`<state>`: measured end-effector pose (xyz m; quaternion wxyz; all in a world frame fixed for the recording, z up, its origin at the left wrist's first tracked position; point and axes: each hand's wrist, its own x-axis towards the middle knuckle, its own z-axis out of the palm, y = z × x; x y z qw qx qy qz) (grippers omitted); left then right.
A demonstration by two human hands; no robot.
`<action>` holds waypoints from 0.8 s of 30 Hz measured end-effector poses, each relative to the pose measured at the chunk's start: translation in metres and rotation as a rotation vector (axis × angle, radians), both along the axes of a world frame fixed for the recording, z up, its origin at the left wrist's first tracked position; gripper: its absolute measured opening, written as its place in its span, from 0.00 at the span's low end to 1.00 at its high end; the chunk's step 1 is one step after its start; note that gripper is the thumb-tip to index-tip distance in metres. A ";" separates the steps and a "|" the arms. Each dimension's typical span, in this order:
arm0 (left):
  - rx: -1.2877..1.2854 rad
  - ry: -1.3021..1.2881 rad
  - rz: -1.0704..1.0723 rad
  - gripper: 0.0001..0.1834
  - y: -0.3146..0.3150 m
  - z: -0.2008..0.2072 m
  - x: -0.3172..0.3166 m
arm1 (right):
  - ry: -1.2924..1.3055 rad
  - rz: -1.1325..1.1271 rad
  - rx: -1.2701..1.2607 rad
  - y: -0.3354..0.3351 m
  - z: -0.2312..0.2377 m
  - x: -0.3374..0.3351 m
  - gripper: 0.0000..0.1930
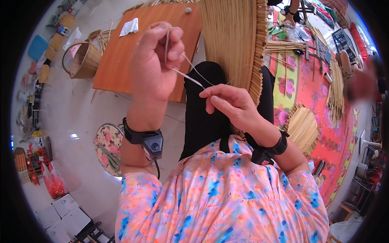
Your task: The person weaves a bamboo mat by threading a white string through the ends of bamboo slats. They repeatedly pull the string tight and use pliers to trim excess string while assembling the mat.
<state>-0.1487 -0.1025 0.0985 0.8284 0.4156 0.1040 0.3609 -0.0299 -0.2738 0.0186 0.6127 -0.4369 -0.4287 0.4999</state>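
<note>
1. We saw the left hand raised at about 11 o'clock from the picture's middle, fingers curled shut and pinching a thin pale cord between thumb and forefinger.
2. The cord ran down from that pinch toward 4 o'clock and met the right hand, which lay just right of centre.
3. The right hand was closed too, its fingertips nipping the cord's other end; the two hands sat near each other but apart, the cord between them.
4. Both wrists wore black bands; the left one carried a small camera.
5. Behind the hands, at 12 o'clock, hung a woven straw mat, its right edge bound in short bundles.
6. A black-clad lap lay under the hands.
7. At 11 o'clock stood an orange table, with a white packet on its far end.
8. A wicker basket sat at 10 o'clock, just left of the table.
9. Scissors rested on a floral round plate at 8 o'clock.
10. A red floral floor mat spread at 3 o'clock, straw bundles lying on it.
</note>
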 end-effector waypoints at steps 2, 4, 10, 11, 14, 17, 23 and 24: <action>-0.005 0.043 0.050 0.07 0.005 -0.004 -0.005 | -0.016 0.004 -0.037 -0.006 0.000 0.002 0.10; 0.147 0.190 0.062 0.07 0.014 -0.012 -0.010 | -0.015 0.009 -0.070 -0.012 0.003 0.007 0.10; 1.854 1.185 1.058 0.12 0.025 -0.040 -0.027 | -0.490 -0.049 -0.251 -0.032 0.027 0.024 0.23; 1.819 0.979 0.922 0.12 0.009 -0.031 -0.024 | -0.502 -0.014 -0.322 -0.035 0.030 0.026 0.35; 1.569 0.558 0.167 0.13 -0.038 -0.027 -0.021 | -0.526 -0.046 -0.326 -0.041 0.034 0.025 0.39; 1.551 0.432 0.042 0.14 -0.068 -0.049 -0.009 | -0.503 -0.085 -0.360 -0.044 0.041 0.029 0.41; 1.518 0.379 0.067 0.08 -0.065 -0.057 -0.002 | -0.572 -0.146 -0.288 -0.045 0.050 0.037 0.37; 1.542 0.378 0.086 0.07 -0.058 -0.057 -0.004 | -0.561 -0.227 -0.219 -0.046 0.044 0.039 0.35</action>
